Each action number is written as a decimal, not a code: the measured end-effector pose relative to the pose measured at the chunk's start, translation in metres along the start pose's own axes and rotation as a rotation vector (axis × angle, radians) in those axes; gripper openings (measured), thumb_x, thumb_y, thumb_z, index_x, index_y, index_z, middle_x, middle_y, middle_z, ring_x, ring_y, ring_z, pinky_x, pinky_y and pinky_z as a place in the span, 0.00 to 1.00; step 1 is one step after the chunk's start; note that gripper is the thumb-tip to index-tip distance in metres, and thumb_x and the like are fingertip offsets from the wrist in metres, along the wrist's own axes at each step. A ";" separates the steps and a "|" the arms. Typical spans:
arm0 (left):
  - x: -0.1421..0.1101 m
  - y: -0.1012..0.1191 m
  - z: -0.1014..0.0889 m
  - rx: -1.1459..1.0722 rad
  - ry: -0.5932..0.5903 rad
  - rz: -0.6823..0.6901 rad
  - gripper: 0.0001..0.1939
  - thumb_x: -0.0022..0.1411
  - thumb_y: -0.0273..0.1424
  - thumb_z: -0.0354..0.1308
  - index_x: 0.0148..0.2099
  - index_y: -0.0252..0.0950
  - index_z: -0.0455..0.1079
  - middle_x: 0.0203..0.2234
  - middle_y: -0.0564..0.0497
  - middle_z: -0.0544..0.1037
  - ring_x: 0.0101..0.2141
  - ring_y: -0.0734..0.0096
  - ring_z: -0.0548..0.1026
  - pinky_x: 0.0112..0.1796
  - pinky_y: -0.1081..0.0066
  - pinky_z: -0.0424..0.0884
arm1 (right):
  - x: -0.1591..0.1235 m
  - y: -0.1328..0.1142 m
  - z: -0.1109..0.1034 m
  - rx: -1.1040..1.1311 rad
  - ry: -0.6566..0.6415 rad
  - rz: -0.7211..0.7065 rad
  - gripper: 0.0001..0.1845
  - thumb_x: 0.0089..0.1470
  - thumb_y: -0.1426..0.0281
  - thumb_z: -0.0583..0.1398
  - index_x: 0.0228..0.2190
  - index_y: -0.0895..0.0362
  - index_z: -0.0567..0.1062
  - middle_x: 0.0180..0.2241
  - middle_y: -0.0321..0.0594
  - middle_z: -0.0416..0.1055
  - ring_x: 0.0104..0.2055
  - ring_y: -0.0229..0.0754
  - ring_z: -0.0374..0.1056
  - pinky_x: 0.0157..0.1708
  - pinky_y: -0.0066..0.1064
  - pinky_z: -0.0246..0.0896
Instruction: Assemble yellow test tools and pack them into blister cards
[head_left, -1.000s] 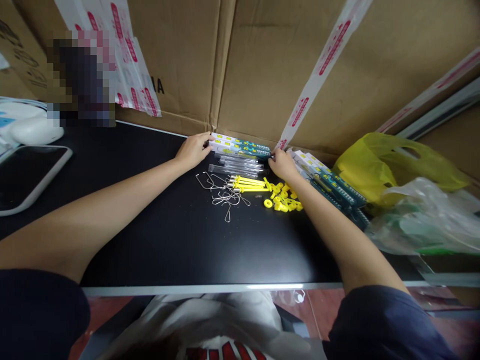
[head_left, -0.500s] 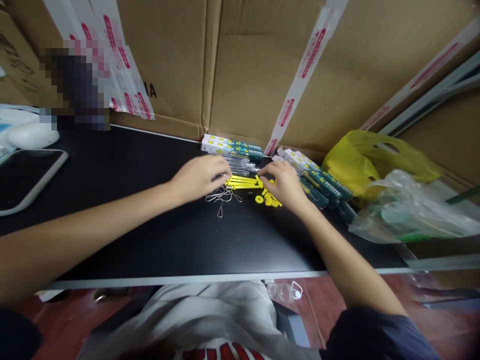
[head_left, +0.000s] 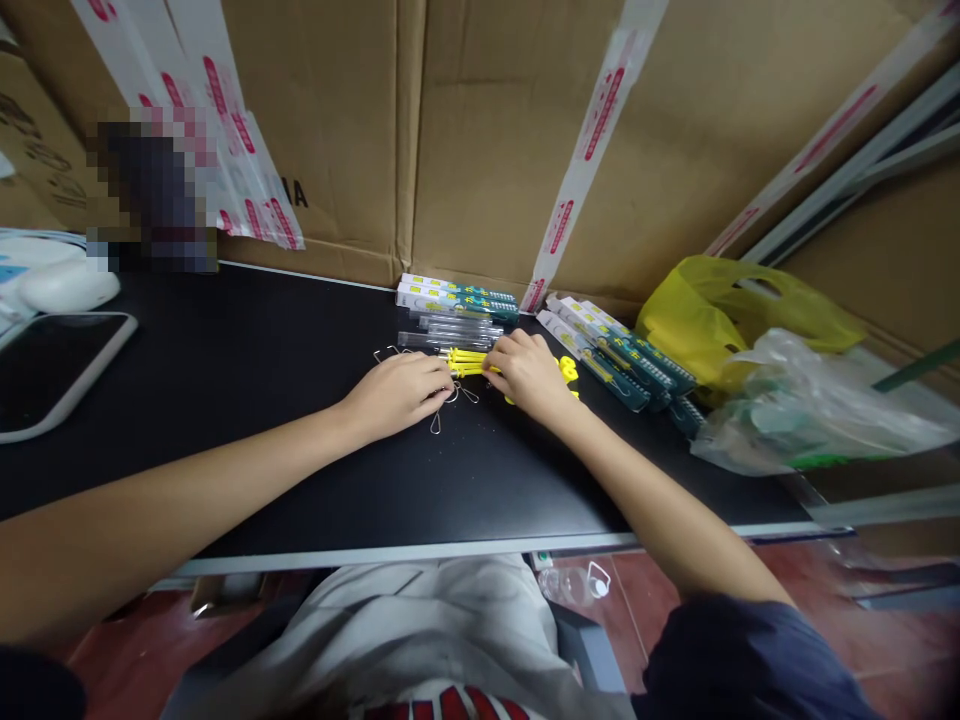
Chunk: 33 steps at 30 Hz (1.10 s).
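Several thin yellow plastic rods (head_left: 468, 363) lie side by side on the black table, between my hands. My left hand (head_left: 401, 393) rests over the bent metal wire hooks (head_left: 436, 424) at the rods' left ends. Its fingers are curled together, and whatever they hold is hidden. My right hand (head_left: 531, 372) has its fingers closed around the rods' right ends. Small yellow plastic pieces (head_left: 568, 370) show beside and under it. Just behind the rods lie several clear plastic tubes (head_left: 450, 330).
Slim printed boxes (head_left: 457, 297) lie at the back, with more boxes (head_left: 622, 355) to the right. A yellow plastic bag (head_left: 679, 310) and a clear bag (head_left: 810, 415) sit at far right. A phone (head_left: 56, 370) lies left. Cardboard (head_left: 480, 170) walls the back.
My left hand has come down and toward me onto the wire hooks. My right hand has moved left and down, from above the yellow pieces onto the rods' right ends.
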<state>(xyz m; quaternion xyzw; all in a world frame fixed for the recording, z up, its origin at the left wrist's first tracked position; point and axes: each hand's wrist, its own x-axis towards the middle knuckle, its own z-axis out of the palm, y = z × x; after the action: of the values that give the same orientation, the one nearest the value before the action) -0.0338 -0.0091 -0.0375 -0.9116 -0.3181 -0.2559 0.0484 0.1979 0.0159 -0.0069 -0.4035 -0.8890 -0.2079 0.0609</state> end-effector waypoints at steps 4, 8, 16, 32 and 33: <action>-0.002 0.001 0.001 -0.003 0.007 0.014 0.12 0.68 0.30 0.49 0.39 0.35 0.75 0.42 0.47 0.79 0.42 0.64 0.77 0.45 0.64 0.71 | 0.001 0.002 0.000 -0.024 0.009 -0.038 0.11 0.62 0.68 0.57 0.33 0.58 0.77 0.36 0.44 0.74 0.41 0.47 0.58 0.36 0.38 0.42; -0.001 0.001 0.001 0.002 0.008 0.020 0.13 0.68 0.30 0.49 0.39 0.34 0.75 0.42 0.46 0.80 0.42 0.63 0.77 0.44 0.64 0.72 | 0.002 0.005 0.002 -0.006 0.016 -0.068 0.09 0.60 0.66 0.60 0.35 0.57 0.78 0.36 0.42 0.73 0.40 0.47 0.58 0.36 0.37 0.42; -0.001 0.003 0.000 -0.014 0.082 0.017 0.11 0.67 0.30 0.51 0.43 0.33 0.74 0.44 0.45 0.79 0.44 0.62 0.76 0.46 0.63 0.72 | 0.004 0.010 0.004 -0.019 0.080 -0.083 0.11 0.63 0.65 0.57 0.35 0.57 0.77 0.35 0.42 0.73 0.39 0.45 0.57 0.34 0.36 0.43; 0.000 0.010 -0.009 0.027 0.171 -0.010 0.13 0.69 0.29 0.50 0.51 0.32 0.70 0.35 0.47 0.78 0.35 0.66 0.75 0.38 0.68 0.71 | -0.014 -0.021 -0.027 0.024 0.404 -0.221 0.09 0.64 0.67 0.55 0.40 0.56 0.75 0.34 0.39 0.76 0.38 0.43 0.63 0.38 0.35 0.50; -0.001 0.009 -0.009 0.013 0.166 -0.022 0.13 0.69 0.29 0.49 0.51 0.32 0.70 0.35 0.47 0.78 0.35 0.67 0.75 0.38 0.68 0.71 | -0.015 -0.019 -0.027 0.066 0.382 -0.176 0.10 0.64 0.66 0.55 0.40 0.55 0.75 0.33 0.40 0.76 0.38 0.43 0.63 0.37 0.35 0.50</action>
<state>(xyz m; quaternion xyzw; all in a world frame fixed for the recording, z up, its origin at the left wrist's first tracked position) -0.0330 -0.0187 -0.0291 -0.8833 -0.3246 -0.3292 0.0777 0.1922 -0.0164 0.0076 -0.2754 -0.8994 -0.2559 0.2231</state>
